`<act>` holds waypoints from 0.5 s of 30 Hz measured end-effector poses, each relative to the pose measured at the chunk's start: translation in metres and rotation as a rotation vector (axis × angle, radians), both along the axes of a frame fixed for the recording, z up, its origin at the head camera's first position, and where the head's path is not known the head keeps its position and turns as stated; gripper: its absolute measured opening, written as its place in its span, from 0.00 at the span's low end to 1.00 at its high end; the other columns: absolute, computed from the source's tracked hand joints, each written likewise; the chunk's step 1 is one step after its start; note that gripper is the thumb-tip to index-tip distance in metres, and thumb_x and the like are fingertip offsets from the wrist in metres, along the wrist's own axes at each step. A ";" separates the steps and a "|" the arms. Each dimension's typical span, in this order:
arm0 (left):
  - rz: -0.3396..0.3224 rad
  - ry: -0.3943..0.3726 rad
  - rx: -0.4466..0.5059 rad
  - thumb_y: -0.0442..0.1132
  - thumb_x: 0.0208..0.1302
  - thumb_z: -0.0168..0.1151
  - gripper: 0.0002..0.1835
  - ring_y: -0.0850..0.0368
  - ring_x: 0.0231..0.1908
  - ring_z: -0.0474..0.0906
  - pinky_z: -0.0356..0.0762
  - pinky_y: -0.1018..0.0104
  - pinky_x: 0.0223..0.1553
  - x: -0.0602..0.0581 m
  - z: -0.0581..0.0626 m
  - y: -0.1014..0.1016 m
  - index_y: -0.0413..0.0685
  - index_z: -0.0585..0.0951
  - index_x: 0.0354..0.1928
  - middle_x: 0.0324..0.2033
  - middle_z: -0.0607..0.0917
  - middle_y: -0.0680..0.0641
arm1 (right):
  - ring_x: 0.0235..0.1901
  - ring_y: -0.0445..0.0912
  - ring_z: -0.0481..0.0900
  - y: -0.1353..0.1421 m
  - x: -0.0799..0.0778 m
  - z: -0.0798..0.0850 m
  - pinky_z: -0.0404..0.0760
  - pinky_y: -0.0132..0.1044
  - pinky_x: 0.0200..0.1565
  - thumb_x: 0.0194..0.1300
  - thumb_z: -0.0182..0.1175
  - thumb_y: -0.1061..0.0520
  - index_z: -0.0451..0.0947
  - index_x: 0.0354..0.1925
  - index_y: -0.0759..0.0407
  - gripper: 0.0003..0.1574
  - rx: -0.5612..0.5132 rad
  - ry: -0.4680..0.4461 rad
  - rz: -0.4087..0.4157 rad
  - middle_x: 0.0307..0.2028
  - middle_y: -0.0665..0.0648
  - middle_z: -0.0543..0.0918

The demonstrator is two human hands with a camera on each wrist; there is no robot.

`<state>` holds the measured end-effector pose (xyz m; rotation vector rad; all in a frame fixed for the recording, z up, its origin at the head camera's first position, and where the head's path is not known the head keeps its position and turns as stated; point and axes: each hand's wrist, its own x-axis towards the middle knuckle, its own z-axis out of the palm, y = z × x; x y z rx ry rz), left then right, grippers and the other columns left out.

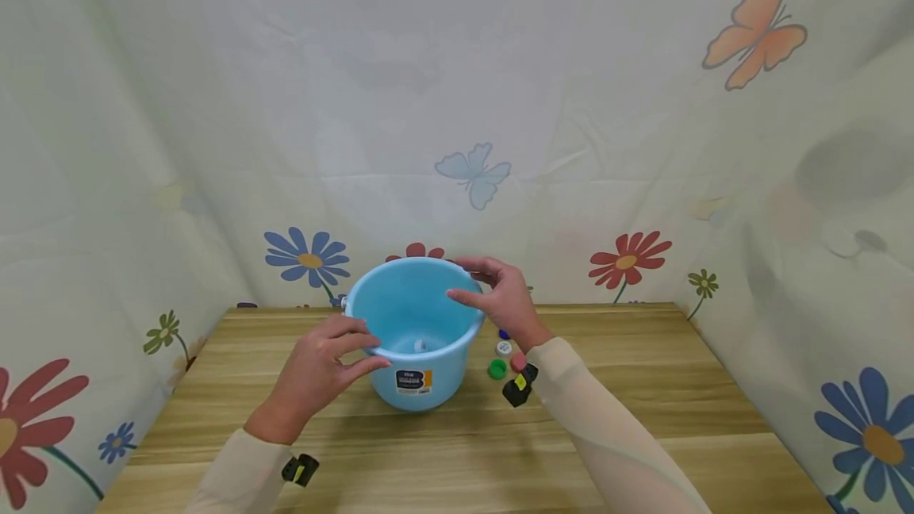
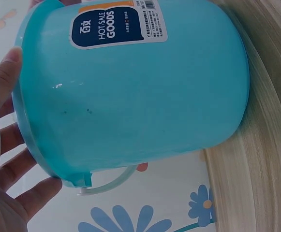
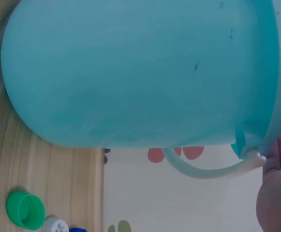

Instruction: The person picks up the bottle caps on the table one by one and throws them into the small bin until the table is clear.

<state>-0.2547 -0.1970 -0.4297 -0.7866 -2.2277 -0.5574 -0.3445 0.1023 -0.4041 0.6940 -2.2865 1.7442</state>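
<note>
A light-blue plastic bucket (image 1: 421,375) with a label on its front stands on the wooden table between both hands. My left hand (image 1: 317,371) holds the rim at the front left, thumb along the outside and fingers reaching over the edge. At the right side of the rim, my right hand (image 1: 507,300) grips near the handle joint, its thumb over the opening and its other fingers around the outside. The pale handle (image 3: 203,170) hangs down behind the bucket. A small white piece (image 1: 420,346) shows at the bottom inside.
Right of the bucket lie small bottle caps: a green cap (image 1: 497,369), a white cap (image 1: 504,348), a pink-red cap (image 1: 518,361) and a blue cap (image 1: 504,334). A curtain (image 1: 385,101) printed with flowers and butterflies hangs behind the table (image 1: 628,395).
</note>
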 end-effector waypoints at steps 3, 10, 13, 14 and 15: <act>0.001 0.001 0.000 0.47 0.38 0.86 0.19 0.53 0.40 0.85 0.91 0.55 0.39 0.000 0.000 0.000 0.49 0.91 0.35 0.35 0.88 0.51 | 0.62 0.54 0.80 0.001 0.000 -0.001 0.82 0.55 0.62 0.60 0.76 0.47 0.79 0.63 0.57 0.36 -0.007 0.002 -0.004 0.61 0.57 0.83; 0.003 0.006 -0.003 0.46 0.37 0.86 0.19 0.53 0.40 0.84 0.91 0.55 0.38 0.000 0.001 0.000 0.49 0.91 0.34 0.35 0.88 0.50 | 0.62 0.54 0.80 0.009 0.003 -0.003 0.81 0.54 0.63 0.61 0.76 0.48 0.80 0.61 0.58 0.34 -0.024 0.003 -0.019 0.61 0.59 0.83; 0.003 0.007 -0.004 0.46 0.37 0.87 0.19 0.53 0.41 0.84 0.91 0.55 0.39 0.000 0.001 0.000 0.49 0.91 0.34 0.35 0.88 0.51 | 0.61 0.54 0.81 0.014 0.004 -0.006 0.80 0.55 0.64 0.61 0.76 0.49 0.80 0.60 0.58 0.32 -0.046 0.007 -0.022 0.61 0.62 0.83; 0.003 0.008 -0.005 0.46 0.37 0.87 0.19 0.53 0.41 0.84 0.91 0.55 0.39 0.000 0.001 0.000 0.49 0.91 0.34 0.35 0.88 0.51 | 0.61 0.54 0.81 0.016 0.004 -0.007 0.80 0.54 0.64 0.61 0.76 0.49 0.81 0.60 0.57 0.32 -0.050 0.006 -0.025 0.60 0.62 0.83; 0.003 0.008 -0.005 0.46 0.37 0.87 0.19 0.53 0.41 0.84 0.91 0.54 0.39 0.000 0.001 0.000 0.49 0.91 0.34 0.35 0.88 0.51 | 0.61 0.54 0.81 0.018 0.004 -0.008 0.80 0.54 0.64 0.61 0.76 0.50 0.81 0.59 0.57 0.31 -0.057 0.005 -0.027 0.60 0.61 0.83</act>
